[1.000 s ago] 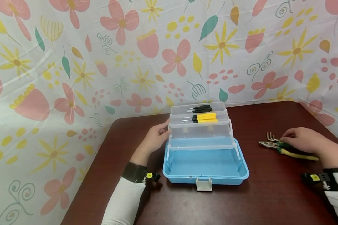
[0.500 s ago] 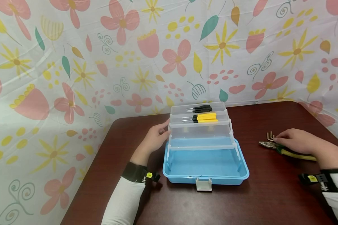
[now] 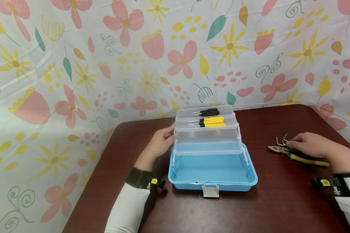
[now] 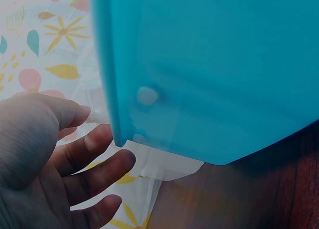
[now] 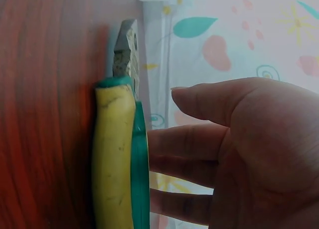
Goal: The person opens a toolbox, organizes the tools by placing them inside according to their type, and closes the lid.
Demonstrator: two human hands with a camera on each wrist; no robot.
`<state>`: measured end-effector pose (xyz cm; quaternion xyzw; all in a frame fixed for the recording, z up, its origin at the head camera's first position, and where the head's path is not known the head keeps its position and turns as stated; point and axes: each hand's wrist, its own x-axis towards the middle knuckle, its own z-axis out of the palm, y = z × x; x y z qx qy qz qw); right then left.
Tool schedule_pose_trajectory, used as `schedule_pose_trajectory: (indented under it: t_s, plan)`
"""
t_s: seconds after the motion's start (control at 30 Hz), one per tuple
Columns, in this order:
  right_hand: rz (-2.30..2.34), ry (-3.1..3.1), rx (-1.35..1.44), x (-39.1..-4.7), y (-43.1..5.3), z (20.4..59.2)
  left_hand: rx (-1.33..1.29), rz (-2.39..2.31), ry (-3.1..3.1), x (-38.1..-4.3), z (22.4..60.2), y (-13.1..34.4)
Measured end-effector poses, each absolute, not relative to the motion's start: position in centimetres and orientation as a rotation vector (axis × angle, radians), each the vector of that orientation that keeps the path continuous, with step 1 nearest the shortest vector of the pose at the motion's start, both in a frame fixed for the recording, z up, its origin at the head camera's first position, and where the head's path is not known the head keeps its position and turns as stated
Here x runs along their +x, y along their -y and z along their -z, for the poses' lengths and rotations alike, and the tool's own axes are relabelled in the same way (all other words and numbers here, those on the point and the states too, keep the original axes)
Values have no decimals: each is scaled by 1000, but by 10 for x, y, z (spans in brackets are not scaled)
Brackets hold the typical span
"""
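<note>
A light blue toolbox (image 3: 213,186) stands unfolded, its clear tiered trays (image 3: 208,152) raised at the back. My left hand (image 3: 158,142) touches the left side of the trays; in the left wrist view its thumb and fingers stand apart beside the blue wall. My right hand (image 3: 315,145) reaches over green-and-yellow pliers (image 3: 307,160) to brass-coloured L-shaped hex keys (image 3: 278,141), fingertips right at one tilted key. The right wrist view shows its thumb (image 5: 194,102) apart from the other fingers, whose tips are hidden behind the pliers.
Black-handled screwdrivers (image 3: 210,112) lie in the top tray, yellow-handled screwdrivers (image 3: 213,122) in the tray below. A white latch (image 3: 211,191) hangs down at the toolbox front. The dark wooden table (image 3: 250,213) meets a flowered curtain (image 3: 151,81) at the back.
My right hand has shifted slightly left, then back right at the hex keys. One key, upright before, now leans to the right. My left hand has stayed at the trays.
</note>
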<state>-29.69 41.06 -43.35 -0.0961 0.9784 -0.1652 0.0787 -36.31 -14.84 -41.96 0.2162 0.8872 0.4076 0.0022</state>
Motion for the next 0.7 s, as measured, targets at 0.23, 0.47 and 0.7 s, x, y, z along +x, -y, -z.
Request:
schedule_pose_trajectory:
  t_s: [0.23,0.47,0.7]
  plan:
    - [499,-2929,-286,-299,-419,432,687,-1277,-2788,-363,421,147]
    - [462,-2911,-299,-315,-425,428,681,-1278,-2784,-362,423,147]
    - [459,-2833,-295,-335,-426,426,670,-1282,-2782,-362,421,148]
